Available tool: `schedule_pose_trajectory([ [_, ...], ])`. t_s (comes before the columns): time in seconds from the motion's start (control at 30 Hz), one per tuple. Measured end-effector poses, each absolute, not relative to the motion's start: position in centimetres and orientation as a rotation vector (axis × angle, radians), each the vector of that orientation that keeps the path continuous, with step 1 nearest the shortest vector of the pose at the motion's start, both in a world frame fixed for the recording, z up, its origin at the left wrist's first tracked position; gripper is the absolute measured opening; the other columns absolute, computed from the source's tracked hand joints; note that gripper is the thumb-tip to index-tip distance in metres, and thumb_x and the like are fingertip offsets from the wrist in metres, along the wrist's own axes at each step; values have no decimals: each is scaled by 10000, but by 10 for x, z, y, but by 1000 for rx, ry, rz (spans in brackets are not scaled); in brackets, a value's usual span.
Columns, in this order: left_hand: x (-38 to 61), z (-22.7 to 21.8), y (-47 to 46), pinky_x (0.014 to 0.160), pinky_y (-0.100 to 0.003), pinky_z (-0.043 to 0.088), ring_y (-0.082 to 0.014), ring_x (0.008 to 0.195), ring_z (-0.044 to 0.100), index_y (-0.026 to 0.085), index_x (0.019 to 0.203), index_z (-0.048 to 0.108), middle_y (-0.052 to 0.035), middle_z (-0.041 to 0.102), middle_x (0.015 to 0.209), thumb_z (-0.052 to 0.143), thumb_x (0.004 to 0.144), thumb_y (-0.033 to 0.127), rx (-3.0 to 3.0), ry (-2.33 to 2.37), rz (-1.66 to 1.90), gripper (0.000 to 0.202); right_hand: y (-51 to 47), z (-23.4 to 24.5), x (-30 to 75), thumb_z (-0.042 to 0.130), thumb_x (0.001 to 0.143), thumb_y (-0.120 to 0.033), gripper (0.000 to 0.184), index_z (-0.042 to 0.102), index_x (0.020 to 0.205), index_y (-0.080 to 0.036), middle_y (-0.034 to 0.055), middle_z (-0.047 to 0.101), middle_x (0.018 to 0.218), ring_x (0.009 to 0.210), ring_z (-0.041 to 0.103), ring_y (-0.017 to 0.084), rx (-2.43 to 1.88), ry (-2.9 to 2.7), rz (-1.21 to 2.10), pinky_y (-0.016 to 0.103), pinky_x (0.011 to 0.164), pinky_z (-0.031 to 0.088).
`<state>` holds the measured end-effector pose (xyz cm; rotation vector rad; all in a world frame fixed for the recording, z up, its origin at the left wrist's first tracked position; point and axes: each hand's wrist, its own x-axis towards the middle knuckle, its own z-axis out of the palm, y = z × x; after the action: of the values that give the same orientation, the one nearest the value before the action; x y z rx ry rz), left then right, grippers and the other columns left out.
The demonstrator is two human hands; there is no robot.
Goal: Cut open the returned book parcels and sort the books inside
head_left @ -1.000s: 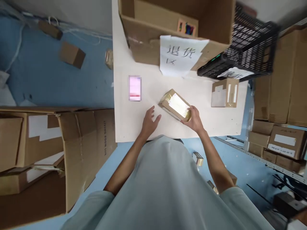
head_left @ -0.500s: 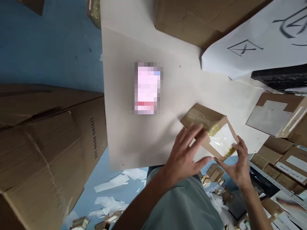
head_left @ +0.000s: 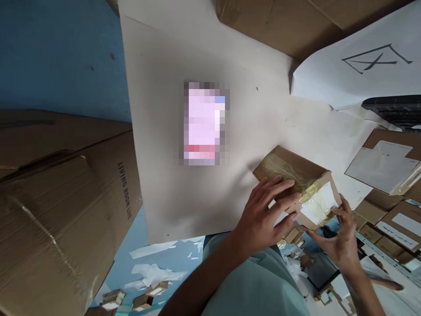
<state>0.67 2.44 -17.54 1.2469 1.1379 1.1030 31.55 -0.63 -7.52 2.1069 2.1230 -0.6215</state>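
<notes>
A small taped cardboard parcel (head_left: pixel 297 171) with a white label on its end is lifted at the near edge of the pale table (head_left: pixel 171 175). My left hand (head_left: pixel 265 215) wraps its fingers over the parcel's near side. My right hand (head_left: pixel 338 239) pinches the labelled end from below with thumb and fingertips. A blurred pink and white rectangle (head_left: pixel 204 125) lies flat on the table to the left of the parcel.
A big cardboard box (head_left: pixel 59 202) stands on the floor at the left. Another box with a white handwritten sheet (head_left: pixel 355 74) sits at the table's far right. A second labelled parcel (head_left: pixel 384 160) lies right. Paper scraps and small boxes litter the blue floor (head_left: pixel 158 272).
The view has dropped in close over the table. My left hand went from flat on the table onto the parcel. Both hands now hold it, drawn toward the near edge.
</notes>
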Motion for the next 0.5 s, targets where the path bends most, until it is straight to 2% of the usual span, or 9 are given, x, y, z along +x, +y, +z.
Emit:
schedule_pose_trajectory([
  [0.1, 5, -181, 21, 1351, -531, 512, -310, 1668, 533, 420, 1815, 286, -116, 577, 1751, 676, 1142, 353, 1239, 1148, 1063, 781, -3, -76, 308, 957, 858, -575, 933, 454, 1639, -486, 102, 334, 1907, 1681, 494, 460, 2067, 2126, -674, 689, 1147, 656],
  [0.23, 2, -192, 16, 1390, -544, 453, -355, 1731, 433, 365, 1870, 152, -148, 445, 1850, 694, 1116, 400, 1269, 1188, 953, 929, -2, -81, 297, 914, 908, -575, 891, 475, 1659, -387, 115, 217, 1959, 1682, 501, 454, 2110, 2083, -725, 572, 986, 751],
  [0.3, 1, -199, 17, 1386, -542, 452, -354, 1726, 438, 347, 1860, 218, -155, 430, 1858, 680, 1119, 413, 1271, 1218, 907, 876, -2, -85, 294, 887, 940, -579, 849, 493, 1663, -373, 108, 166, 1972, 1699, 480, 449, 2130, 2079, -796, 560, 964, 761],
  [0.43, 5, -206, 19, 1373, -548, 454, -346, 1654, 529, 269, 1779, 405, -181, 522, 1785, 661, 1116, 472, 1215, 1328, 889, 739, -4, -104, 297, 845, 981, -585, 804, 519, 1678, -351, 85, 51, 1988, 1747, 389, 463, 2183, 2149, -885, 606, 1067, 725],
  [0.5, 9, -205, 17, 1348, -542, 478, -347, 1606, 575, 249, 1736, 460, -193, 557, 1745, 684, 1091, 507, 1143, 1389, 882, 729, -8, -121, 303, 814, 997, -593, 896, 421, 1767, -356, 111, 45, 1986, 1721, 443, 456, 2255, 2158, -933, 601, 1066, 720],
])
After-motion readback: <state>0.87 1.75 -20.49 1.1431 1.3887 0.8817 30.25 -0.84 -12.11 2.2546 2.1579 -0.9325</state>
